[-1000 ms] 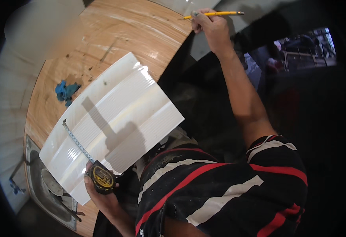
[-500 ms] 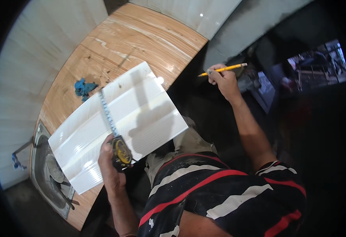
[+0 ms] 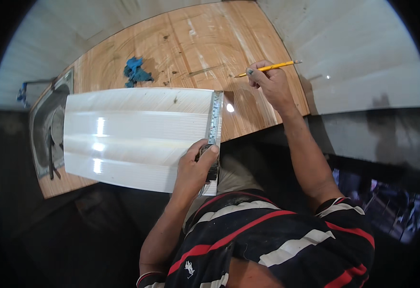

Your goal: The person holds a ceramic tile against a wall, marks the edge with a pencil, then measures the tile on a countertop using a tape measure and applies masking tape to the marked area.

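A white glossy panel with fine ribs (image 3: 138, 139) lies on the wooden counter, its near edge overhanging toward my body. My left hand (image 3: 194, 168) is closed round a tape measure (image 3: 212, 165) at the panel's right end. Its extended blade (image 3: 215, 115) runs along that right edge, from the near side to the far side. Above the counter, right of the panel, my right hand (image 3: 270, 84) pinches a yellow pencil (image 3: 267, 68), point to the left and eraser end to the right. The pencil tip is apart from the panel.
A crumpled blue cloth (image 3: 137, 71) lies on the wooden counter (image 3: 248, 38) just beyond the panel. At the left are a metal sink (image 3: 40, 161) with items in it and a tap (image 3: 23, 93). A pale wall (image 3: 358, 57) bounds the counter at right.
My left hand and the tape measure have shifted from the panel's middle to its right edge. The view has turned; my right hand with the pencil now appears over the counter.
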A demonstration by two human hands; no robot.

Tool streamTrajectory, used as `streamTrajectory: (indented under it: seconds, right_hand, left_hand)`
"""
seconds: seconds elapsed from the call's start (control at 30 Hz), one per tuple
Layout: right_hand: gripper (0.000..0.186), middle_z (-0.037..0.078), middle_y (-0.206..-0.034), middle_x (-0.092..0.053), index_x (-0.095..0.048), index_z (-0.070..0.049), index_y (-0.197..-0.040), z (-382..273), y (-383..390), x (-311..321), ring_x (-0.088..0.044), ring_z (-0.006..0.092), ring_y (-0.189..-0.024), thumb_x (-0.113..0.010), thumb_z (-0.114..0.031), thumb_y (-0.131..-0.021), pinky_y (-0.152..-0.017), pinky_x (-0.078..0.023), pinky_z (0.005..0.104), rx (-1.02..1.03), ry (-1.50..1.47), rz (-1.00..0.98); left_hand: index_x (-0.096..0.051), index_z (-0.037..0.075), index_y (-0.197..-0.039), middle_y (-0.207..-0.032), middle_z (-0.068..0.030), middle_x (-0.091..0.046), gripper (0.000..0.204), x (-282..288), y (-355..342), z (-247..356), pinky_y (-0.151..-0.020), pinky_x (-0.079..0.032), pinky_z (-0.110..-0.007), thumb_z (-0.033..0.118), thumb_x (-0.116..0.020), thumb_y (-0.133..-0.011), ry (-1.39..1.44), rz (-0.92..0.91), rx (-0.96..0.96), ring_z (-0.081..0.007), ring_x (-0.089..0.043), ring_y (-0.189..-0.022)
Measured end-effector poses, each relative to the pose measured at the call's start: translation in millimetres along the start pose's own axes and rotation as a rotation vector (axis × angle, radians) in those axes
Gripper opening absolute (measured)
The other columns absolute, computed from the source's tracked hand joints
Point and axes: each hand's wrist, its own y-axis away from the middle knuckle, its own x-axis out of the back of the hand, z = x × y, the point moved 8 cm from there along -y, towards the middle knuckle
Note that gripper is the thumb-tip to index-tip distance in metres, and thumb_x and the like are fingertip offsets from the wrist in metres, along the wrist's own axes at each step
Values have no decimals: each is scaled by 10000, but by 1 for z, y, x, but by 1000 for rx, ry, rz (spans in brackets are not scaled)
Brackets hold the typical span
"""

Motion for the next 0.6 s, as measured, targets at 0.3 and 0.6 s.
streamTrajectory:
  seconds: [0.3, 0.6]
  right_hand:
    - [171, 13, -782, -649, -663, -1, -986, 11, -27, -23, -579, 77, -697, -690, -169, -982, -671, -501, 252, -61, -17, -177]
    - [156, 24, -862, -696, -722, -38, -988, 12, 6, -102, -635, 113, -805, -712, -173, -911, -747, -517, 262, -160, 96, -775]
  left_hand:
    - [-655, 9, -1302, -888, -40, -669, 544, -16, -13, -5, -528, -481, -254, 408, -712, -937, -238, 188, -58, -75, -600, -687]
    - [-628, 74, -1380, -1079, -220, -694, 601, 2, 56, -20, -979, -497, -401, 398, -719, -882, -537, 226, 11, -316, -673, -1059]
